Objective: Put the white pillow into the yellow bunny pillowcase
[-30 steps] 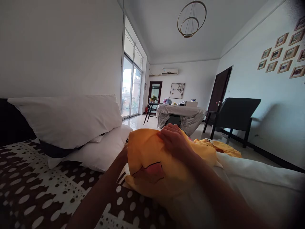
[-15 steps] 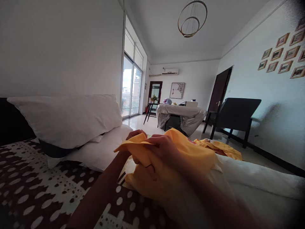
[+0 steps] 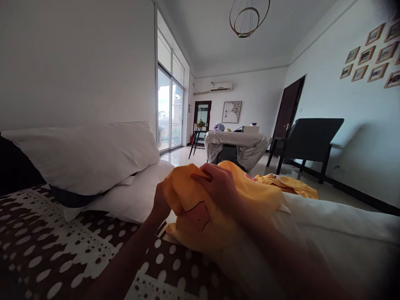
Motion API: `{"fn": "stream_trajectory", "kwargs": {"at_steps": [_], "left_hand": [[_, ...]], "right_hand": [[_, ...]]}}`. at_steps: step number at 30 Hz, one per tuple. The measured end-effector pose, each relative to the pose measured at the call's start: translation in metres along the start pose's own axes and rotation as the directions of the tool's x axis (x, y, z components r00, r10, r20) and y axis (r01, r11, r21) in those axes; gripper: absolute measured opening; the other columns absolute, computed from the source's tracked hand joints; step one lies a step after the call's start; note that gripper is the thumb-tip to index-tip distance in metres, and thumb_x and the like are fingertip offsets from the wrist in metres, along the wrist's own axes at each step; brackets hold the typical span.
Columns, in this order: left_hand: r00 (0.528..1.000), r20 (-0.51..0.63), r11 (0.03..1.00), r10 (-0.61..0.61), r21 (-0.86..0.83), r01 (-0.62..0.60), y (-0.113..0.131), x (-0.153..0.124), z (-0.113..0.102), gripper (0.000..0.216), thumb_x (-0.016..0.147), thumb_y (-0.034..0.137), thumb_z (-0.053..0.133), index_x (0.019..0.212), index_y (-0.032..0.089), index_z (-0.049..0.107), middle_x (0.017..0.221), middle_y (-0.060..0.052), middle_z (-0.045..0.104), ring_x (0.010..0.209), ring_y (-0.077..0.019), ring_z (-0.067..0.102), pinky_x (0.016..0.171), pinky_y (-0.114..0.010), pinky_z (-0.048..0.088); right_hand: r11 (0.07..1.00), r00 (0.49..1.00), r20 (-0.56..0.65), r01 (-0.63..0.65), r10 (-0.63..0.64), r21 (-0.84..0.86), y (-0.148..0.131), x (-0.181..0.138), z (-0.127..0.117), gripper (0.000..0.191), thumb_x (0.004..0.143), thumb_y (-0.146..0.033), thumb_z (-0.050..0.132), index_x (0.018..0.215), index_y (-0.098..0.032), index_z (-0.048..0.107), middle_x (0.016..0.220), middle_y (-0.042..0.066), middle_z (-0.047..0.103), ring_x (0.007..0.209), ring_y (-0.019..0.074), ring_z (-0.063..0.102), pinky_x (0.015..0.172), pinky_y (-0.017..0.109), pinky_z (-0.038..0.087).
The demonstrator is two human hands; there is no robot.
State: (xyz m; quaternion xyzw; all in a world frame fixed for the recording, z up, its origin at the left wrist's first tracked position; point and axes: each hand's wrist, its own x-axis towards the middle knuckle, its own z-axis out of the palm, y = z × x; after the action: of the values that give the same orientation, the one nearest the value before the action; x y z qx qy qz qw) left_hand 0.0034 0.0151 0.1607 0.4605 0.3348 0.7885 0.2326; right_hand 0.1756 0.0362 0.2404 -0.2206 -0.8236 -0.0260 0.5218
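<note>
A yellow cloth (image 3: 187, 187) with a pinkish, dark-outlined print is bunched up in front of me. My right hand (image 3: 217, 179) pinches a fold of it near the top, thumb and fingers closed. On the cloth's left side, my left hand (image 3: 160, 202) grips its edge, with the fingers mostly hidden behind the fabric. More of the yellow cloth spreads to the right over a white padded piece (image 3: 331, 225), which looks soft and thick. Beyond it lies another crumpled yellow part (image 3: 287, 185); whether it is the same piece I cannot tell.
White pillows (image 3: 93, 158) lean against the wall at the left. Beneath is a brown cover with white spots (image 3: 34, 237). Farther off stand a table draped in plastic (image 3: 237, 139), a dark chair (image 3: 312, 139) and a plant on a stand (image 3: 200, 124).
The cloth's pointed left corner has been drawn up into a rounded bunch, and more of its print shows. My left hand has shifted left and lower; my right hand has risen slightly.
</note>
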Motion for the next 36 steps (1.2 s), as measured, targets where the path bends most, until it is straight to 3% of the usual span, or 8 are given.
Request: {"fn": "stream_trajectory", "kwargs": {"at_steps": [4,9,13,17,23,28,32,36], "left_hand": [[0.988,0.122,0.982,0.1,0.146,-0.117,0.018,-0.005,0.008,0.022,0.058,0.028,0.075,0.065,0.015,0.058,0.061,0.003,0.056,0.059,-0.0112,0.047,0.052,-0.021,0.039],[0.996,0.023,0.973,0.082,0.216,-0.085,0.026,-0.004,0.014,0.022,0.065,0.03,0.068,0.06,0.015,0.053,0.059,0.003,0.053,0.057,-0.0102,0.044,0.051,-0.021,0.038],[0.994,0.092,0.998,-0.053,0.041,0.05,0.027,-0.003,0.014,0.026,0.067,0.036,0.072,0.077,0.015,0.06,0.073,-0.001,0.062,0.066,-0.0132,0.053,0.059,-0.023,0.044],[0.971,0.178,0.972,-0.16,-0.14,0.186,0.027,-0.003,0.012,0.032,0.064,0.037,0.077,0.077,0.015,0.059,0.064,0.002,0.057,0.055,-0.0097,0.048,0.052,-0.02,0.041],[0.968,0.196,0.939,-0.158,-0.274,0.209,0.032,0.002,0.01,0.029,0.072,0.039,0.073,0.08,0.016,0.057,0.067,0.003,0.054,0.056,-0.0075,0.046,0.051,-0.018,0.041],[0.983,0.158,0.951,-0.091,-0.28,0.132,0.041,0.002,0.022,0.029,0.075,0.04,0.071,0.08,0.017,0.053,0.066,0.005,0.051,0.055,-0.0059,0.044,0.05,-0.016,0.039],[0.983,0.159,0.965,-0.092,-0.23,0.127,0.044,0.003,0.022,0.03,0.074,0.041,0.071,0.08,0.017,0.054,0.069,0.003,0.054,0.057,-0.0073,0.047,0.052,-0.018,0.04],[0.985,0.146,0.987,-0.094,-0.116,0.112,0.036,0.002,0.01,0.032,0.078,0.047,0.065,0.083,0.017,0.057,0.071,0.002,0.055,0.062,-0.0101,0.05,0.056,-0.021,0.042]], "right_hand": [[0.995,0.997,0.017,0.081,-0.08,-0.065,-0.001,-0.002,0.002,0.027,0.088,-0.028,0.056,0.063,-0.018,0.051,0.06,-0.003,0.052,0.057,0.0085,0.044,0.056,0.021,0.03],[0.897,0.941,0.249,0.303,-0.228,-0.322,0.002,0.005,-0.012,0.033,0.097,-0.027,0.039,0.073,-0.018,0.061,0.063,0.001,0.06,0.056,0.0098,0.048,0.055,0.025,0.024],[0.741,0.882,0.465,0.365,-0.08,-0.563,0.006,0.025,-0.035,0.036,0.098,-0.037,0.036,0.084,-0.019,0.064,0.069,0.004,0.067,0.052,0.0117,0.051,0.053,0.028,0.014],[0.682,0.869,0.49,0.318,0.068,-0.659,0.008,0.038,-0.051,0.044,0.098,-0.046,0.032,0.086,-0.021,0.066,0.074,0.005,0.07,0.057,0.0138,0.056,0.054,0.028,0.014],[0.755,0.821,0.546,0.249,0.168,-0.606,-0.004,0.032,-0.056,0.043,0.097,-0.043,0.038,0.075,-0.02,0.066,0.076,0.004,0.068,0.066,0.0152,0.058,0.055,0.028,0.02],[0.842,0.902,0.426,0.181,0.063,-0.508,-0.03,0.033,-0.038,0.028,0.093,-0.032,0.045,0.08,-0.018,0.065,0.085,0.006,0.067,0.085,0.0196,0.058,0.066,0.028,0.029],[0.938,0.91,0.396,0.026,0.121,-0.346,-0.04,0.035,-0.013,0.015,0.086,-0.019,0.045,0.083,-0.019,0.06,0.078,0.003,0.066,0.068,0.0153,0.056,0.057,0.026,0.025],[0.978,0.934,0.351,0.004,0.071,-0.209,-0.031,0.033,0.001,0.017,0.083,-0.013,0.042,0.084,-0.019,0.057,0.075,0.003,0.065,0.065,0.0156,0.054,0.057,0.026,0.026]]}}
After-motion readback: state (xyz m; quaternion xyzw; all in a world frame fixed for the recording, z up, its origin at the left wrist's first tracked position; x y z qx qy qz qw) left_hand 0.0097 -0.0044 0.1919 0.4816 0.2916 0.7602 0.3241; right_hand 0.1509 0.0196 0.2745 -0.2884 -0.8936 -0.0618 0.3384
